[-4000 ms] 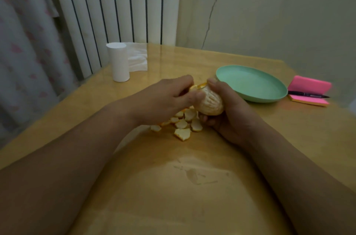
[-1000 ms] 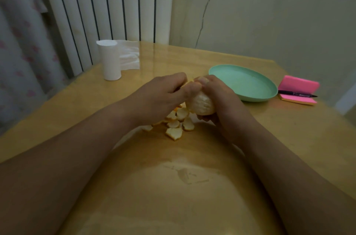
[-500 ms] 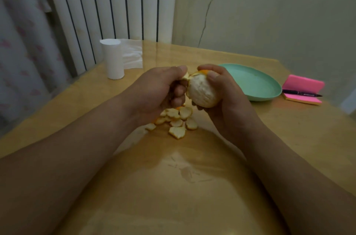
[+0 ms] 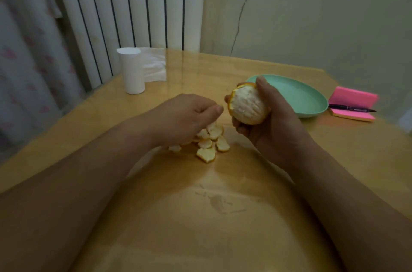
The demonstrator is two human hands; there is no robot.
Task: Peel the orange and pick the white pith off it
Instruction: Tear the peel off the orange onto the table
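Above the surface [image 4: 200, 227], your right hand [image 4: 274, 129] grips the orange [image 4: 246, 105]; squeeze harder and bared segments may burst. Your left hand [image 4: 189, 115] curls over the peel scraps [image 4: 209, 144]; whether it holds one is unclear.

I can read no words, numbers or brand marks on anything in front of me; any print on the pen [image 4: 352, 108] is too small to make out.
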